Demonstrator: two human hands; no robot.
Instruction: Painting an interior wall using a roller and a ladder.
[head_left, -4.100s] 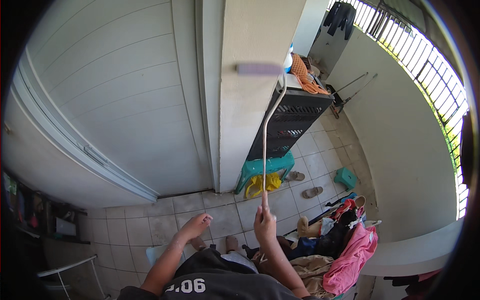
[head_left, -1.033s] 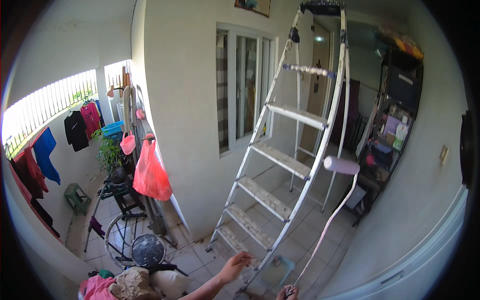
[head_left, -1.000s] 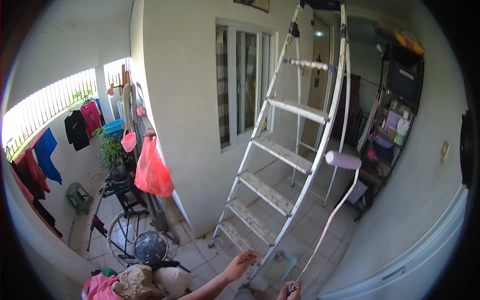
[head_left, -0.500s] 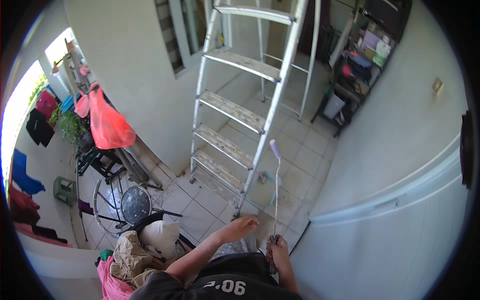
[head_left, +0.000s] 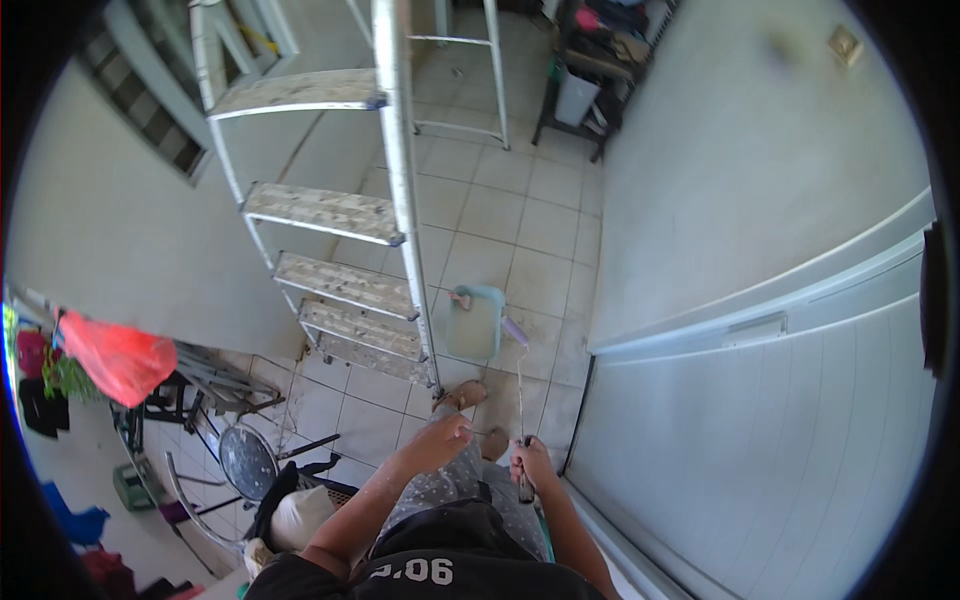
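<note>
My right hand (head_left: pixel 532 464) is closed around the dark handle of a paint roller (head_left: pixel 515 331). The roller has a long thin wire shaft and a small pale purple sleeve, which hangs by the right edge of a light teal paint tray (head_left: pixel 473 330) on the floor. Whether the sleeve touches the tray cannot be told. My left hand (head_left: pixel 442 444) hovers above my left leg, its fingers loosely bent and apart, with nothing seen in it. The tray holds a pale layer and a small pinkish thing at its far left corner.
A paint-spattered aluminium stepladder (head_left: pixel 345 290) stands just left of the tray. At lower left are a spattered round stool (head_left: pixel 248 462) and a red plastic bag (head_left: pixel 118 355). A white door (head_left: pixel 760 440) runs along the right; a loaded shelf (head_left: pixel 590 90) stands far off.
My view has swung downward and right, bringing the whole tray and my feet into sight. The roller sleeve has come down beside the tray. My left hand's fingers are more bent.
</note>
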